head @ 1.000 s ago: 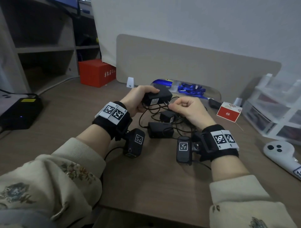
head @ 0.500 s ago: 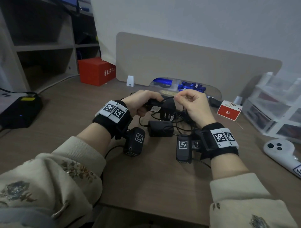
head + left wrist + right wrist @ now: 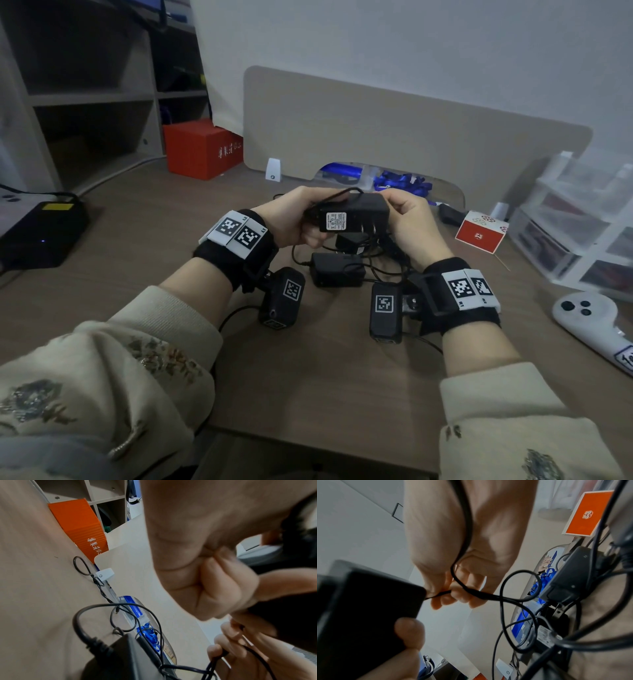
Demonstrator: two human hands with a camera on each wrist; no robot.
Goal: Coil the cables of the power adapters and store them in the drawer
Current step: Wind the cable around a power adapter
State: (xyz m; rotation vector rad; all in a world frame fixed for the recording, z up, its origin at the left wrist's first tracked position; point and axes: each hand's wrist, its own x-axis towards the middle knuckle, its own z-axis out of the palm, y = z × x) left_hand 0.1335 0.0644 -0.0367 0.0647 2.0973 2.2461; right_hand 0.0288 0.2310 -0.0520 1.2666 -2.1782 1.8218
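My left hand (image 3: 301, 219) grips a black power adapter (image 3: 352, 214) above the desk, its white label turned toward me. My right hand (image 3: 404, 216) is at the adapter's right end and pinches its thin black cable (image 3: 471, 589) between curled fingers. In the right wrist view the adapter (image 3: 359, 608) fills the lower left. Two more black adapters (image 3: 337, 270) lie below my hands in a tangle of loose cables (image 3: 380, 260). A translucent plastic drawer unit (image 3: 582, 233) stands at the right edge of the desk.
A beige divider panel (image 3: 411, 137) closes the back of the desk, with blue items (image 3: 400, 180) under it. A red box (image 3: 202, 149) sits back left and a black device (image 3: 41, 233) far left. A small red box (image 3: 481, 233) and a white controller (image 3: 592, 322) lie right.
My left hand has raised the adapter and turned its label toward me. My right hand has come up from the cable tangle to the adapter's right end, bringing the cable with it.
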